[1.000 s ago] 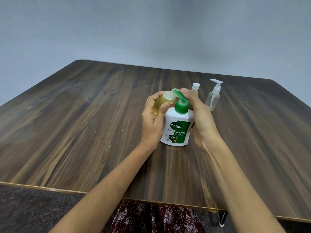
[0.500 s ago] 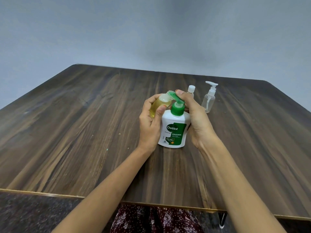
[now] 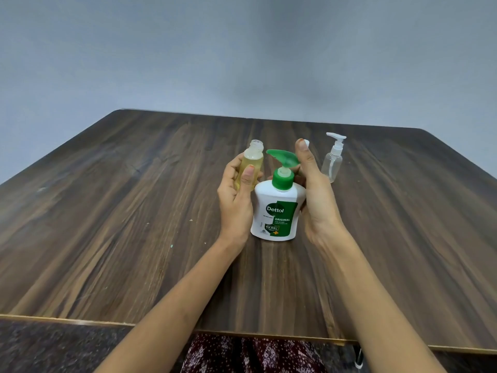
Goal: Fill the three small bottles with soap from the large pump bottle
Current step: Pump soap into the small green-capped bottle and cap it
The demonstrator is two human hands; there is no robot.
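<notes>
The white large pump bottle with a green pump head stands on the wooden table. My right hand wraps round its right side and back, thumb straight up beside the raised pump head. My left hand grips an uncapped small bottle holding yellow soap, upright just left of the nozzle. A clear small bottle with a white pump stands behind and to the right. Only the white cap of a third small bottle shows behind my right thumb.
The table's front edge runs near my body, with patterned fabric on my lap below it. A grey wall rises behind the table's far edge.
My right finger has lifted off the pump head, which has risen. My left hand has drawn the small bottle away from the nozzle to the left and stood it upright.
</notes>
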